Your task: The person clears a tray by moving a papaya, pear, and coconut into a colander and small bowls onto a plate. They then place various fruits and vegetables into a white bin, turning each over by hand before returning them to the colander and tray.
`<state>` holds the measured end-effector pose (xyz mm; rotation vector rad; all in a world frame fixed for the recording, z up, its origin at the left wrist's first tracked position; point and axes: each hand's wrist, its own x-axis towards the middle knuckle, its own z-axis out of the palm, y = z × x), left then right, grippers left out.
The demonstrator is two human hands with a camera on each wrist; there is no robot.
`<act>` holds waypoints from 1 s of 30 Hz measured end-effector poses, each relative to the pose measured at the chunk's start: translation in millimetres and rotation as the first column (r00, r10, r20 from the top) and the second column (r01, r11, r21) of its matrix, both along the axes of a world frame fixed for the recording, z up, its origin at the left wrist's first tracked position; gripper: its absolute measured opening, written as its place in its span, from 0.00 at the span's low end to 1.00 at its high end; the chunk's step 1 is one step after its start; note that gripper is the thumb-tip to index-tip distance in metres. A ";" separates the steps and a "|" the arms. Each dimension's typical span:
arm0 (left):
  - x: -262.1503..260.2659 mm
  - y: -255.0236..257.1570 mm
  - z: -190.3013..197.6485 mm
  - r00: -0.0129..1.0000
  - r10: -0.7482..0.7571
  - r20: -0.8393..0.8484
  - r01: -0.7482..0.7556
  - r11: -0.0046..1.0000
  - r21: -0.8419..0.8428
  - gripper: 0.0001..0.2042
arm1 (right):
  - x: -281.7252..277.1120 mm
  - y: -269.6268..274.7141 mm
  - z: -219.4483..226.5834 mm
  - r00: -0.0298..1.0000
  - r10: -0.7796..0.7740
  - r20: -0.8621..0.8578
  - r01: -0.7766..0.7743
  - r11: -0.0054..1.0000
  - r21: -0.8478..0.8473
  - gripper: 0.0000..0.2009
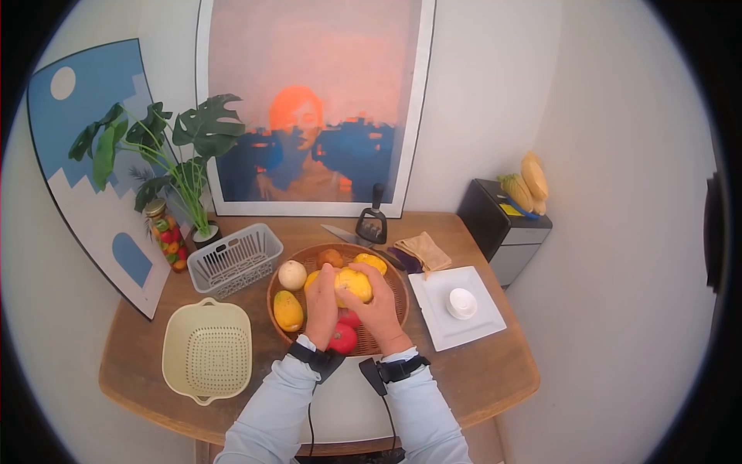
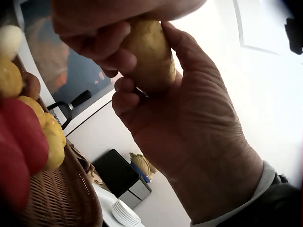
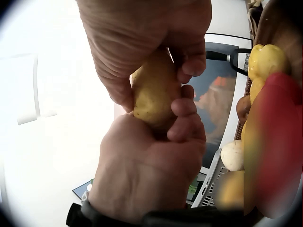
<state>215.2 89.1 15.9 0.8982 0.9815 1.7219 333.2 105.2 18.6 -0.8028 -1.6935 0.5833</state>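
In the head view both hands are raised over a round wicker basket (image 1: 399, 308) and hold a yellow mango (image 1: 353, 285) between them. My left hand (image 1: 322, 303) curls round one side of it, and my right hand (image 1: 376, 308) grips the other. Seen from the left wrist, the mango (image 2: 150, 56) is oval with a slight dimple, partly hidden by fingers. The right wrist view shows thumb and fingers of both hands pressed against the mango (image 3: 156, 90). Below the hands, the basket bears red round produce (image 1: 342, 338), another mango (image 1: 288, 311) and a pale onion-like ball (image 1: 292, 275).
Left of the basket stand a cream colander (image 1: 175, 348) and a grey plastic basket (image 1: 202, 280). A white square plate (image 1: 433, 325) with small white bowls (image 1: 462, 303) is on the right. Behind lie a knife (image 1: 340, 233), a black-handled tool (image 1: 373, 220) and a tan cloth (image 1: 423, 251).
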 end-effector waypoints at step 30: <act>4.2 6.9 -11.1 0.952 0.106 -0.286 -0.041 0.974 0.223 0.11 | 0.8 2.7 -10.2 0.982 -0.115 -0.151 0.074 0.965 -0.251 0.15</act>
